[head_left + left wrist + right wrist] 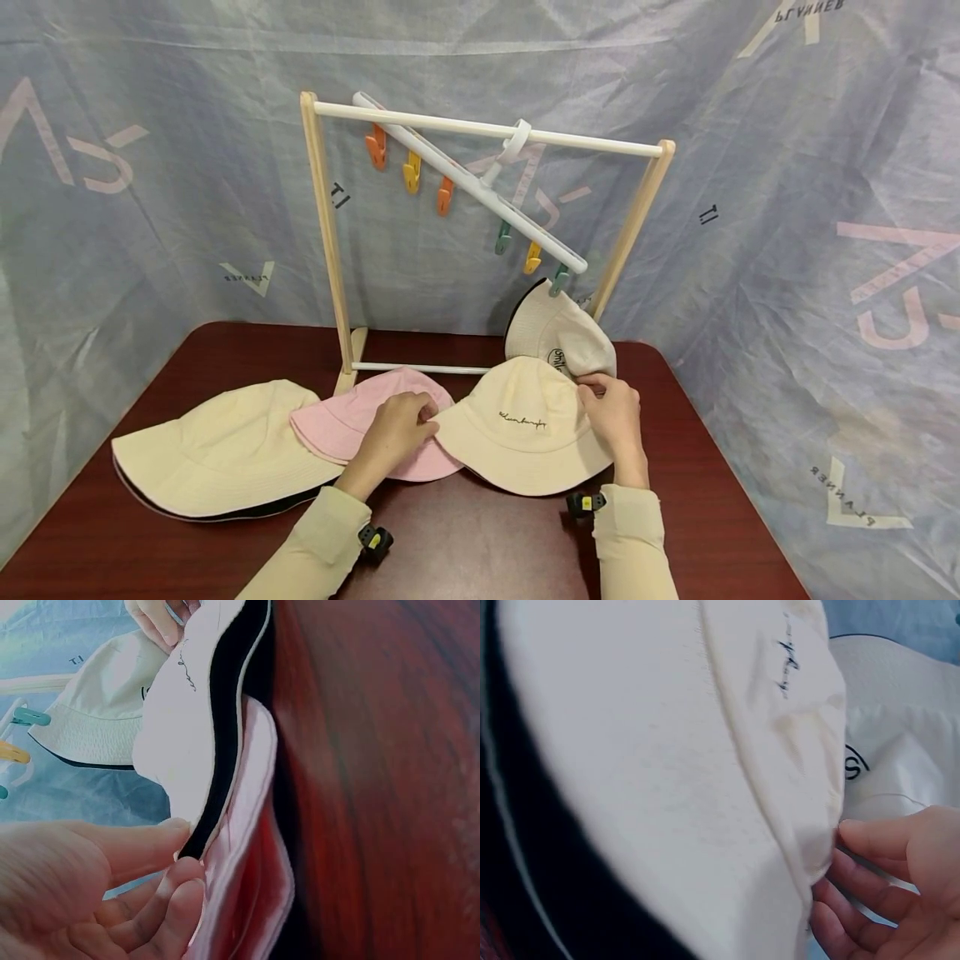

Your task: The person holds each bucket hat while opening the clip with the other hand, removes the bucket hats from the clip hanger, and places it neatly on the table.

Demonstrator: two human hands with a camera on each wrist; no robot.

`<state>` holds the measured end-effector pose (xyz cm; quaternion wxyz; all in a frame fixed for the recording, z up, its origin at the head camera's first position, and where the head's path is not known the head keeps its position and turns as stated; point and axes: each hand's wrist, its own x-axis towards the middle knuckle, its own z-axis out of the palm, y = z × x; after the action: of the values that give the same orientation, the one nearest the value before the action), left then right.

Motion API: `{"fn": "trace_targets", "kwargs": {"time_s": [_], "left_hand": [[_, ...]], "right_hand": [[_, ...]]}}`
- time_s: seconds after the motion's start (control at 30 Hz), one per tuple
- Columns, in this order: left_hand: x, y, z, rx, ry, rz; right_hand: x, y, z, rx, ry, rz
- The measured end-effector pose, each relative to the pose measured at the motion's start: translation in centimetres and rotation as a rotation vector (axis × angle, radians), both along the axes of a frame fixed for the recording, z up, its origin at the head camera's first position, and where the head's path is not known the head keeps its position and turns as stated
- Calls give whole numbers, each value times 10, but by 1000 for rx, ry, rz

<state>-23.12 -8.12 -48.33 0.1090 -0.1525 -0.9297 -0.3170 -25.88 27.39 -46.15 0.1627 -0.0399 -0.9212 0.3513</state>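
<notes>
A cream bucket hat (517,454) with dark script lettering stands at the table's middle, brim toward me. At its left side, my left hand (397,429) pinches the brim's edge between thumb and fingers; the black underside shows in the left wrist view. My right hand (617,417) grips the right side of the crown, thumb on the cloth (810,817) and fingertips partly hidden by it. Behind, an off-white bucket hat (566,329) with a round printed mark hangs by a green clip (559,281). A pink bucket hat (360,417) lies under and beside my left hand.
Another cream bucket hat (232,446) rests at the left, overlapping the pink one. A wooden rack (326,225) with a white top bar (420,122) stands behind, carrying a slanted white hanger (480,187) with several coloured clips. Grey cloth (750,317) surrounds the dark red table (480,550).
</notes>
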Motion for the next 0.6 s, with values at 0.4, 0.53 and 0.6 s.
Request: {"fn": "trace_targets", "kwargs": {"time_s": [0.4,0.53,0.6], "left_hand": [[-1,-1,9,60,69,9],[-3,-1,14,74,87,8],[-4,0,18,89,97,6]], "right_hand": [[9,4,23,-17,49,-65],[14,2,31,-51,91,-93],[16,1,35,-69,116,-104]]}}
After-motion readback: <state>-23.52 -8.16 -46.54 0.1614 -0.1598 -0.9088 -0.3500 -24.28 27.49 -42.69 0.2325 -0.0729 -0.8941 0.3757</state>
